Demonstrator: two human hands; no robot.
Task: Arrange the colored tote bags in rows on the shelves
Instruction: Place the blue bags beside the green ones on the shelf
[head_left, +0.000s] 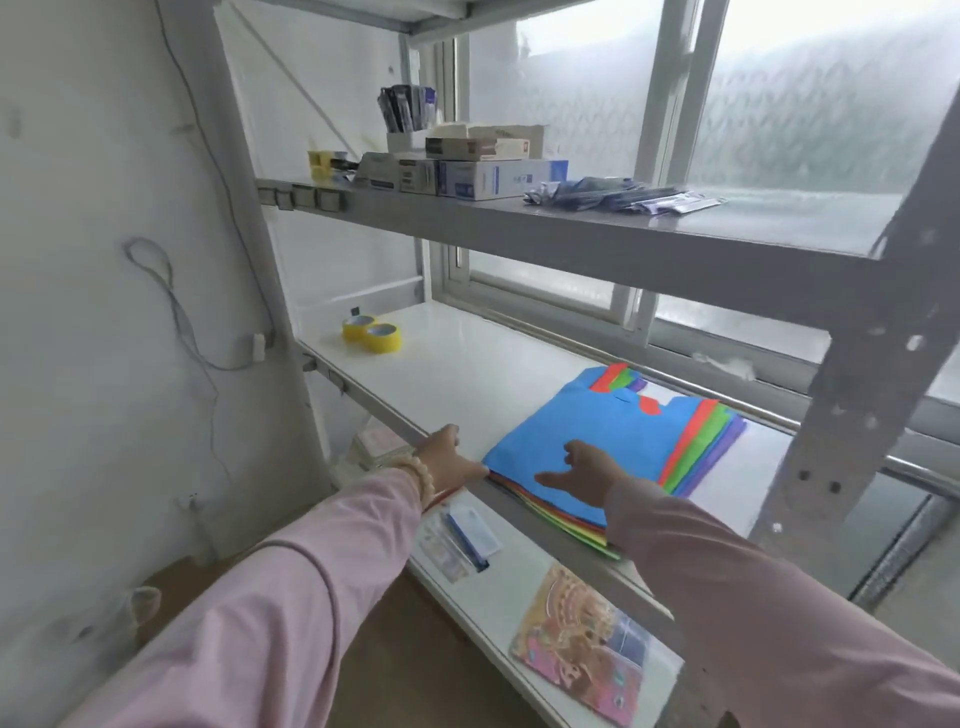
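Right grip released over tote bag stack, centre frame, on middle shelf; left grip at stack's left corner, cannot tell if grasping.

Both arms reach forward. The left grip lies flat, fingers straight; the right grip is relaxed, fingers spread.

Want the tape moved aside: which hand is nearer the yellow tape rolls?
Left. The left hand sits at the shelf edge, nearer the tape rolls; the right hand lies farther right on the blue tote bag.
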